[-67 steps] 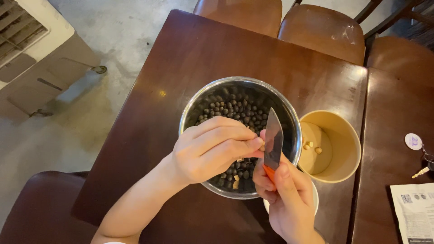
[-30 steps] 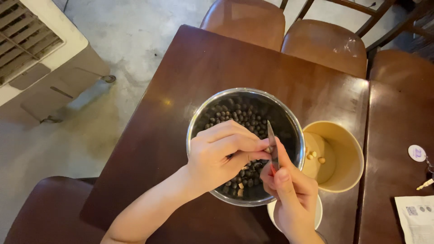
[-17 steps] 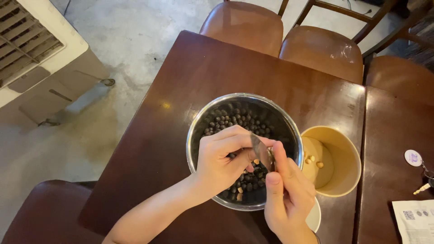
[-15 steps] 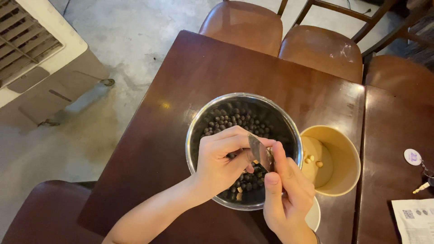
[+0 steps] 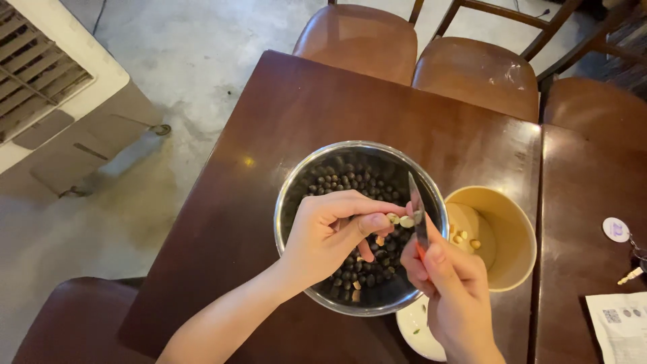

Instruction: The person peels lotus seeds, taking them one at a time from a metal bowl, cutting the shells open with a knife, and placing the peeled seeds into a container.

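left hand [image 5: 330, 232] pinches a pale peeled seed [image 5: 404, 220] over the steel bowl [image 5: 291, 202] of dark seeds. right hand [image 5: 453, 280] grips a small knife [image 5: 417, 216], blade touching the seed.

white printed paper sheet [image 5: 621, 323] at table's right edge, round white tag [image 5: 615, 229] above it

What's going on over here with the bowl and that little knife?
A person sits at a dark wooden table, working over a metal bowl full of small dark round seeds. The left hand pinches a pale, peeled kernel at its fingertips, while the right hand holds a small knife with the blade against it. Beside the bowl stands a tan paper cup with a few pale kernels inside.
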